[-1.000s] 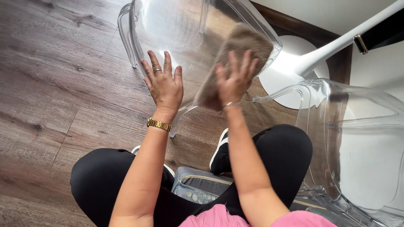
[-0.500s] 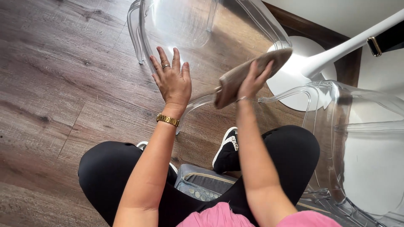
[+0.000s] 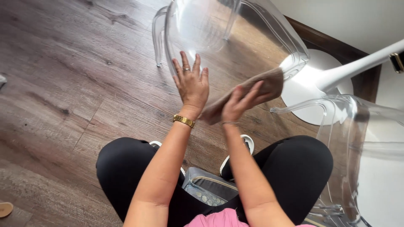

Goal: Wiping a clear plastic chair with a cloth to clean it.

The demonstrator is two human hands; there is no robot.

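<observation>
Cloth (image 3: 248, 94) had slid down from the chair's (image 3: 235, 38) upper curve to its lower edge over the last second, so the wiping had moved on to a fresh strip of the clear plastic. The right hand (image 3: 237, 105) pressed the brown rag flat, fingers stretched along it. The left hand (image 3: 191, 84) stayed braced against the chair, fingers slightly spread, above the wooden floor (image 3: 63, 84).

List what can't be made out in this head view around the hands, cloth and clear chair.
- Right hand: palm hidden against the brown cloth.
- Left hand: palm faces away, so contact with the clear chair is unsure.
- Chair top: cut off by the upper edge.
- Second clear chair: cut off at the right edge.
</observation>
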